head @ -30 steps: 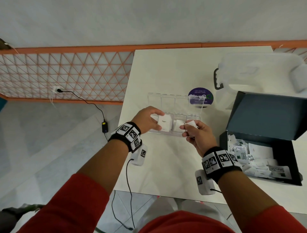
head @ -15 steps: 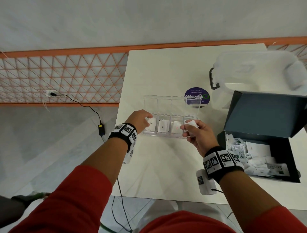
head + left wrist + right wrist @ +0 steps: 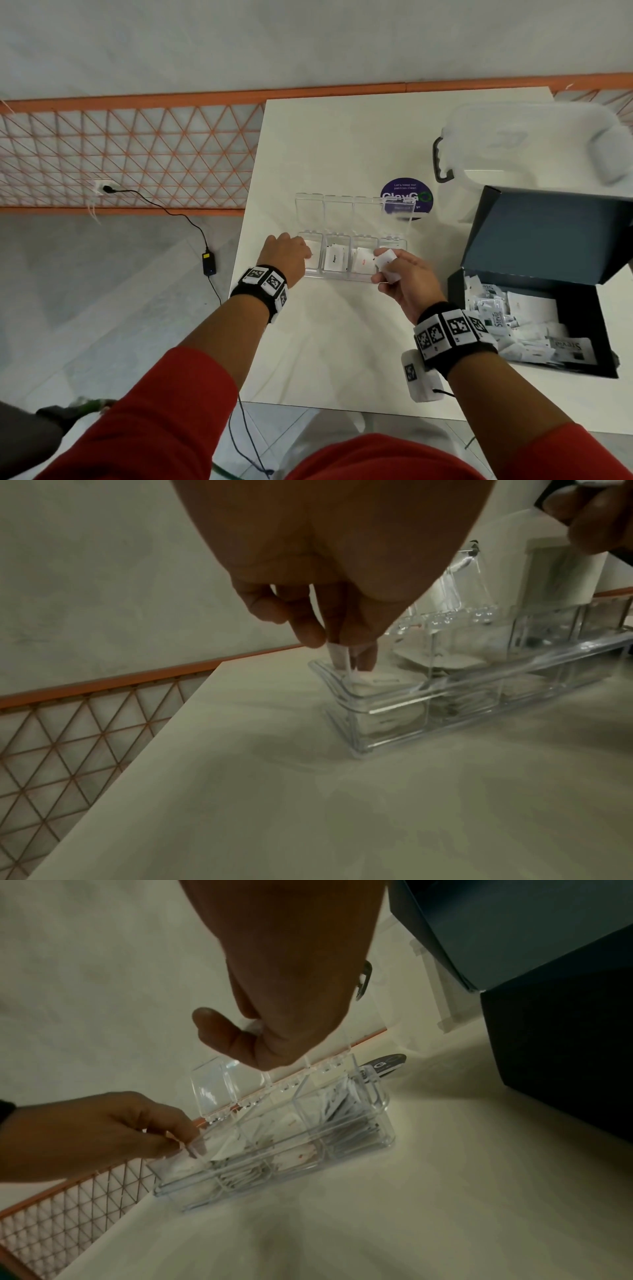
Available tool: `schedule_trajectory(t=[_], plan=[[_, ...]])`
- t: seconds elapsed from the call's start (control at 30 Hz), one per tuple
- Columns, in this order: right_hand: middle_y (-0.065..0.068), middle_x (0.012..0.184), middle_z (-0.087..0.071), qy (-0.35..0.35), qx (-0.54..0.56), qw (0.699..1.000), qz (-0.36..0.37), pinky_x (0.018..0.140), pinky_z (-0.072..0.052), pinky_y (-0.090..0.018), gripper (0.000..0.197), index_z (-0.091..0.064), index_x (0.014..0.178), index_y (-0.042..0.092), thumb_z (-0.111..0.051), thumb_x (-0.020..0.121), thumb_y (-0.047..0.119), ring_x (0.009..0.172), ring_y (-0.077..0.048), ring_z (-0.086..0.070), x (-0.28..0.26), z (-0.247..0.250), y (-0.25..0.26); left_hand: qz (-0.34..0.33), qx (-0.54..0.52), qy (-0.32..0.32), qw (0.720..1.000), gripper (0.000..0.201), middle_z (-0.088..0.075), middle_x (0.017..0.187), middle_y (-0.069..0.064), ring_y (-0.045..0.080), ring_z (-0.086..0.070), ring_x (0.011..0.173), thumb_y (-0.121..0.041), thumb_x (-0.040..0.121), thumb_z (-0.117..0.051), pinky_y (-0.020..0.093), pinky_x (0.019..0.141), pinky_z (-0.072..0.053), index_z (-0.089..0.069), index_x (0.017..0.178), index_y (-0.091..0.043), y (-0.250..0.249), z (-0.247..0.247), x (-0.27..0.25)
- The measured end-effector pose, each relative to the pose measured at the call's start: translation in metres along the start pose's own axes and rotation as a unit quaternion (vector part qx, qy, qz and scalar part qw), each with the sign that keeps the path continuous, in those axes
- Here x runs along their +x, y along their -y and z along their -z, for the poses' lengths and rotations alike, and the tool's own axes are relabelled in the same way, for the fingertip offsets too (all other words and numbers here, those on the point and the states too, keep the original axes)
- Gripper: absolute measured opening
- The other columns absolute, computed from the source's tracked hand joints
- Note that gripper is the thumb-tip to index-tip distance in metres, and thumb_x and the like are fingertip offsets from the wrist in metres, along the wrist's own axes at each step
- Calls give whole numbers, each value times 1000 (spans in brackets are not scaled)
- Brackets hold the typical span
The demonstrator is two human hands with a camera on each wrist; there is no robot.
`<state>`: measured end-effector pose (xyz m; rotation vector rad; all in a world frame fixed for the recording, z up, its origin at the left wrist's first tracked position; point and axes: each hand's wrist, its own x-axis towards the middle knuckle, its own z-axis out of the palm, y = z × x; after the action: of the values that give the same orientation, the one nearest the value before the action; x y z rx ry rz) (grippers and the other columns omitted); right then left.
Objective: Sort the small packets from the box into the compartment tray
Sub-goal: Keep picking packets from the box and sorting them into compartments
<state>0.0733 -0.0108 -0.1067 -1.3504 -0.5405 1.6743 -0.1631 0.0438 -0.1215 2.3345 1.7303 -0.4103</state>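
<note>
A clear compartment tray with its lids raised stands mid-table, white packets in its cells. My left hand dips into the leftmost cell and pinches a white packet there. My right hand hovers at the tray's right end gripping small white packets; in the right wrist view only its thumb shows. The dark box lies open at the right, with loose packets inside.
A clear lidded storage bin sits at the back right behind the box. A purple round sticker lies behind the tray. The table's left edge drops to the floor, where a cable and adapter lie near an orange lattice fence.
My left hand has carried its packet from over the middle cells to the leftmost cell and lowered it in. The right hand has stayed at the tray's right end with its packets.
</note>
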Motion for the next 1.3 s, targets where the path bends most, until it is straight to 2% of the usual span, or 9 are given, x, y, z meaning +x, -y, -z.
schedule_trajectory(t=[0.13, 0.23, 0.37, 0.6, 0.77, 0.87, 0.93, 1.13, 1.3], plan=[[-5, 81, -72, 10, -53, 998, 14, 55, -52, -25, 21, -73, 94, 13, -57, 90, -1, 61, -19, -63, 0, -4, -1, 8, -85, -85, 993, 31, -56, 127, -5, 18, -51, 110, -17, 94, -46, 34, 93, -36, -62, 119, -22, -4, 7, -6], [-1, 77, -72, 19, -66, 997, 24, 52, -51, -24, 20, -67, 101, 10, -65, 88, -5, 57, -18, -64, 2, -11, -3, -5, -311, -161, 937, 16, -64, 100, -9, 0, -55, 79, -24, 91, -56, 25, 78, -45, -68, 101, -22, -20, 18, -16], [-10, 74, -71, 54, -51, 997, 32, 59, -55, -24, 15, -66, 99, 5, -68, 87, -4, 61, -20, -67, 1, -20, -5, -9, -496, -99, 863, 10, -65, 77, -19, -8, -55, 64, -36, 79, -72, 6, 61, -41, -69, 88, -33, -49, 31, -23], [-16, 77, -71, 36, -37, 998, 29, 61, -57, -26, 7, -66, 91, 2, -67, 88, -5, 63, -22, -68, -2, -22, -4, 15, -558, -95, 824, 19, -69, 76, -8, 3, -63, 69, -11, 80, -74, 22, 74, -52, -67, 86, -28, -40, 35, -21], [-7, 66, -67, -3, -17, 999, 41, 56, -56, -25, 16, -64, 85, 6, -68, 85, -9, 54, -18, -63, -2, -20, -1, -10, -550, -40, 834, 27, -71, 71, -8, 5, -61, 64, -14, 78, -71, 17, 60, -48, -63, 93, -35, -36, 38, -23], [-8, 68, -68, 21, -47, 998, 21, 57, -56, -26, 19, -63, 90, 7, -68, 83, -11, 56, -20, -64, -2, -21, -2, 25, -570, -72, 818, 22, -72, 74, -5, 14, -67, 69, -12, 80, -68, 28, 64, -52, -60, 93, -27, -38, 39, -21], [-11, 72, -68, 51, -77, 996, 1, 57, -56, -27, 24, -61, 97, 5, -70, 82, -11, 57, -21, -65, -4, -22, -4, 39, -564, -94, 820, 17, -71, 74, -6, 9, -68, 69, -11, 82, -69, 24, 64, -53, -60, 89, -24, -38, 38, -17], [-9, 79, -75, 44, -149, 988, -16, 58, -56, -26, 21, -64, 97, 9, -68, 83, -6, 60, -19, -67, -7, -6, -6, 36, -433, -117, 893, 12, -66, 87, -7, -4, -57, 74, -8, 88, -64, -3, 65, -38, -71, 93, -16, -27, 37, 1], [-11, 82, -76, 2, -138, 990, -8, 60, -57, -27, 20, -67, 95, 11, -68, 84, -5, 64, -19, -69, -10, 28, 7, 25, -325, -69, 943, 17, -71, 102, 0, 14, -63, 92, -11, 91, -59, 19, 81, -47, -73, 99, -15, -32, 33, 19]])
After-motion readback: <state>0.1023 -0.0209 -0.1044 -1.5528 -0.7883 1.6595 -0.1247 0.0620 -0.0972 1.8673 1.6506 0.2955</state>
